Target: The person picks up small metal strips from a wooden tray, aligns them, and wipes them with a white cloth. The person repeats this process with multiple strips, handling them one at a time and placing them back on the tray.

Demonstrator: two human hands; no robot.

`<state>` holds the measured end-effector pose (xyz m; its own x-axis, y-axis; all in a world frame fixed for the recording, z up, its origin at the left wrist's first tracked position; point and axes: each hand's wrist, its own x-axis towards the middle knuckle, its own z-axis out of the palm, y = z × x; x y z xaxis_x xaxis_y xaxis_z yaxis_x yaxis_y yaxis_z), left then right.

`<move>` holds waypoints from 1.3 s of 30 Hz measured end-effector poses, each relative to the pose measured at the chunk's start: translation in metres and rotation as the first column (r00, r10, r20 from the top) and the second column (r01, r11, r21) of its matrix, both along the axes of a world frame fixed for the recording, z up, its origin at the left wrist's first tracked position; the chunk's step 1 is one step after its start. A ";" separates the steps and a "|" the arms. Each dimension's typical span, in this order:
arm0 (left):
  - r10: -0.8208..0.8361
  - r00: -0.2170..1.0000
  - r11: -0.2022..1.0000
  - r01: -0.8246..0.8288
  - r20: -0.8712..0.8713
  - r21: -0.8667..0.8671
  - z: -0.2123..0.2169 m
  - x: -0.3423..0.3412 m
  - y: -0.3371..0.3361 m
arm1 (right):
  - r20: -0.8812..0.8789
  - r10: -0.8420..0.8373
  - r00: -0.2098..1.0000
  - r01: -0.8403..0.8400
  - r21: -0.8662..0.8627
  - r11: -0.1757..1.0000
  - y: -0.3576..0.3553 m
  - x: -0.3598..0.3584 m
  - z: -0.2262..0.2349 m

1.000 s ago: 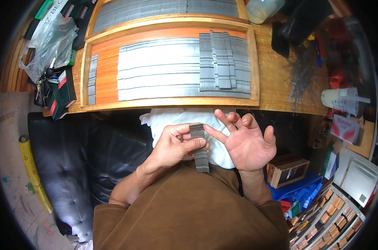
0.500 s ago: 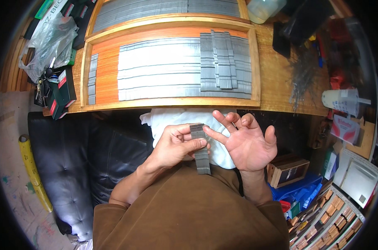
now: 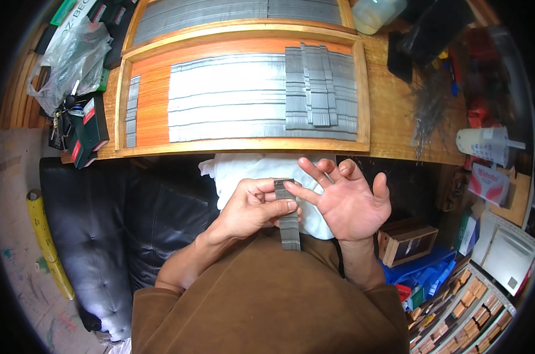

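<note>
My left hand point(image 3: 249, 206) is closed around a narrow bundle of thin dark grey metal strips point(image 3: 289, 229), its thumb pressed across the middle. The bundle stands nearly upright in front of my brown shirt, its lower end below the hand. My right hand point(image 3: 354, 206) is open, palm up, with the fingers spread. One of its fingertips reaches the upper end of the bundle. Beyond both hands, a wooden-framed tray point(image 3: 244, 146) with an orange base holds rows of similar grey strips point(image 3: 226, 97); more strips point(image 3: 319, 85) lie stacked on top at its right.
A white cloth point(image 3: 229, 168) lies beneath the hands. Left are a black padded seat point(image 3: 96, 236), a plastic bag point(image 3: 81, 59) and dark boxes point(image 3: 89, 130). Right are a cup point(image 3: 483, 145), a wooden box point(image 3: 409, 243) and thin dark scraps point(image 3: 429, 112) on the table.
My left hand and the bundle have shifted slightly right, and the bundle's upper end has tipped. My right hand stays nearly in place, its finger still at the bundle's top.
</note>
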<state>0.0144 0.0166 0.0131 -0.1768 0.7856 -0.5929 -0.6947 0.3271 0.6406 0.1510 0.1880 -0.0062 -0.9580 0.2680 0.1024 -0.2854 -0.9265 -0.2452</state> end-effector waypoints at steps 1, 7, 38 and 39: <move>-0.009 1.000 1.000 0.009 -0.012 -0.011 0.000 -0.001 -0.001 | 0.004 0.004 1.000 -0.004 -0.005 1.000 0.000 0.000 0.000; -0.022 1.000 1.000 0.022 -0.001 0.016 -0.003 0.002 0.001 | 0.025 0.001 1.000 0.000 -0.027 1.000 -0.004 -0.001 0.002; 0.142 0.980 0.989 -0.133 0.139 -0.072 -0.030 -0.017 -0.007 | 0.491 -0.199 0.848 -0.410 0.847 0.339 -0.060 0.047 -0.006; 0.145 0.982 0.987 -0.137 0.120 -0.080 -0.029 -0.016 -0.008 | 0.490 -0.209 0.846 -0.407 0.848 0.340 -0.061 0.047 -0.008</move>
<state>-0.0020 0.0086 -0.0163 -0.2039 0.7135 -0.6704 -0.8102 0.2614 0.5246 0.1978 0.1273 -0.0138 -0.9550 0.1973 -0.2214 0.2197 -0.0310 -0.9751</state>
